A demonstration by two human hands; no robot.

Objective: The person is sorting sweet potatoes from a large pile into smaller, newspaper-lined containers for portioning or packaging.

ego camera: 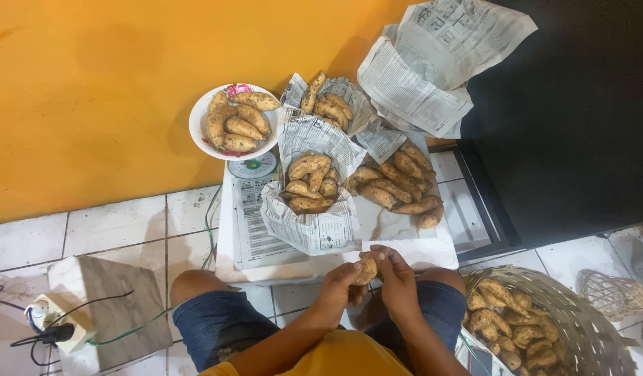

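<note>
Both of my hands hold one small brown sweet potato over my lap, at the near edge of a low white table. My left hand grips it from the left, my right hand from the right. On the table, a newspaper wrap holds several sweet potatoes. A loose pile of sweet potatoes lies to its right. A white plate with more stands on a scale at the back left, beside another newspaper bundle.
A woven basket with several sweet potatoes sits on the tiled floor at my right. Crumpled newspaper sheets lie at the back. An orange wall stands behind, a dark cabinet at right. A power strip with cables lies at left.
</note>
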